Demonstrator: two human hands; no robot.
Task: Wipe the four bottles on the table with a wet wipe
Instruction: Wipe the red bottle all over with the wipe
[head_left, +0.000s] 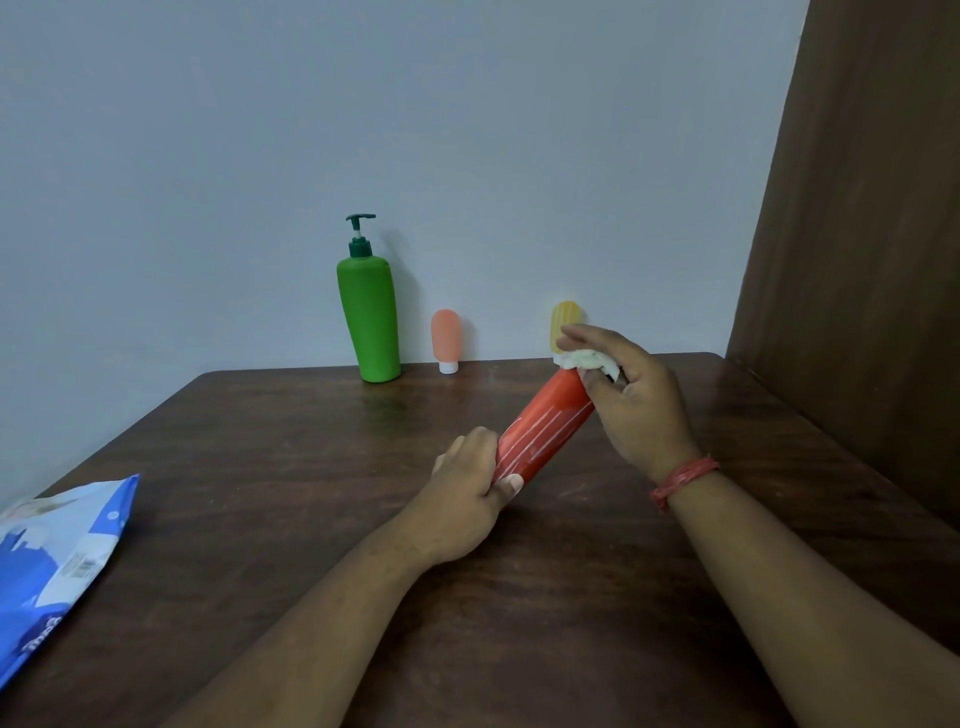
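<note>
Yellow bottle (562, 318) half hidden; wipes packet (57, 561) cut off, apparently

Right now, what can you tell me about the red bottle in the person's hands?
The red bottle is a smooth, shiny, plastic-looking cylinder with thin white lines running along its side. It is lifted off the table, tilted, with its far end up and to the right. The left hand grips its near, lower end. The right hand presses a white wet wipe over its far end, hiding the cap.

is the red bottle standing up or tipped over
Tipped. The red bottle slants off the table, the left hand gripping its lower end and the right hand holding a wet wipe on its top.
</note>
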